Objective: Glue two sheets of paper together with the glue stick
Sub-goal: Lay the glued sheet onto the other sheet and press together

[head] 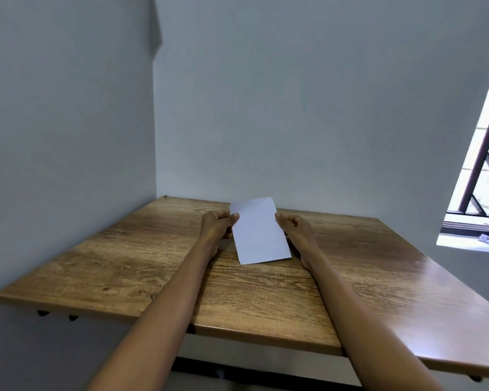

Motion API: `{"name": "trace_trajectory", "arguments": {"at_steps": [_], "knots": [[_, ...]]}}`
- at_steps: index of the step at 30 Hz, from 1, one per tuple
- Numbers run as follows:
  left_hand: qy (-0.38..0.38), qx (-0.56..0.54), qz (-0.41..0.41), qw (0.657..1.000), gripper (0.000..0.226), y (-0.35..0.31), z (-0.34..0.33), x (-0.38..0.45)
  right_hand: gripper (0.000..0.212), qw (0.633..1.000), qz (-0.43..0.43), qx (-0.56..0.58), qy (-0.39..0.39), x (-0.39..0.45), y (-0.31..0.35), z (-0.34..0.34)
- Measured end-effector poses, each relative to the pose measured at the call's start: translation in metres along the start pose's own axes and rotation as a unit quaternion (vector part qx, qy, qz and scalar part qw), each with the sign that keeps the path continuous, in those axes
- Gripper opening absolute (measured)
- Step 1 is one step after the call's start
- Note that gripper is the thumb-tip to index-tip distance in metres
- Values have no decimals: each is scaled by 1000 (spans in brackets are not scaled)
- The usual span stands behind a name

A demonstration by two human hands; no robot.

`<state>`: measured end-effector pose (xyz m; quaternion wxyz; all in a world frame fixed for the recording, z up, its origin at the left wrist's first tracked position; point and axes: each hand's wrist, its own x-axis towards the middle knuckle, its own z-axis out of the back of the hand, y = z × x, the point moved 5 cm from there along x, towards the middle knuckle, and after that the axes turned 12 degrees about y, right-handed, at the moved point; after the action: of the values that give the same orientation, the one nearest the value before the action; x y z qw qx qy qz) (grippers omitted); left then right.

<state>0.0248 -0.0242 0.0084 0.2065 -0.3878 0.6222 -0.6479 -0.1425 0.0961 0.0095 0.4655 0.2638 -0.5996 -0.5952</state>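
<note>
Both hands hold a white rectangular paper sheet point(259, 231) above the far brown wooden counter point(153, 266): left hand point(216, 225) fingers and right hand point(292, 228) fingers pinch its side edges.

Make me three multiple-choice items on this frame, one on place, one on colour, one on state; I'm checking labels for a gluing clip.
1. Where is the paper?
A. toward the far edge of the wooden table
B. on the window sill
C. on the floor

2. What colour is the paper?
A. yellow
B. white
C. black

3. How is the paper handled?
A. untouched
B. one hand only
C. left hand and right hand at its sides

Answers: 1 A, it lies near the wall; 2 B, plain white face; 3 C, fingers meet both long edges.
</note>
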Motion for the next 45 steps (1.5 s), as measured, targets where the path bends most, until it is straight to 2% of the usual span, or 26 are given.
{"name": "trace_trajectory", "arguments": {"at_steps": [5,8,11,14,16,19,22,25,27,30,34,37,39,43,45], "knots": [[-38,-2,-14,999,14,1,5,2,16,996,-28,-40,79,-2,-2,-7],[-26,-19,-7,999,13,0,0,3,15,998,-22,-49,32,2,-4,-4],[49,-41,22,998,19,0,-13,1,13,999,-1,-25,-39,4,-2,5],[168,1,64,984,29,5,-28,-2,19,995,15,-18,-99,2,-1,13],[212,19,89,973,36,8,-34,-6,19,992,24,-24,-118,1,4,14],[179,15,75,981,34,7,-31,-8,24,996,34,-2,-86,-2,11,6],[120,-23,38,992,28,5,-23,-6,34,998,30,46,36,-7,13,-13],[106,-41,26,993,24,4,-22,-4,41,991,19,1,134,-11,9,-32],[108,-34,24,993,24,4,-23,-4,40,992,19,2,126,-9,8,-31],[105,-27,20,994,28,4,-24,-4,35,997,3,44,68,-4,4,-17],[88,-22,6,996,32,1,-19,-3,16,996,-3,84,17,2,0,0],[79,-10,5,997,34,1,-14,-3,22,988,11,151,-31,1,0,17],[98,22,5,995,32,1,-17,-4,26,992,22,121,-23,0,1,19],[134,94,5,987,25,2,-23,-6,34,995,9,7,96,-5,2,-3],[125,107,0,986,20,1,-23,-5,33,995,0,-19,98,-6,2,-7]]}}
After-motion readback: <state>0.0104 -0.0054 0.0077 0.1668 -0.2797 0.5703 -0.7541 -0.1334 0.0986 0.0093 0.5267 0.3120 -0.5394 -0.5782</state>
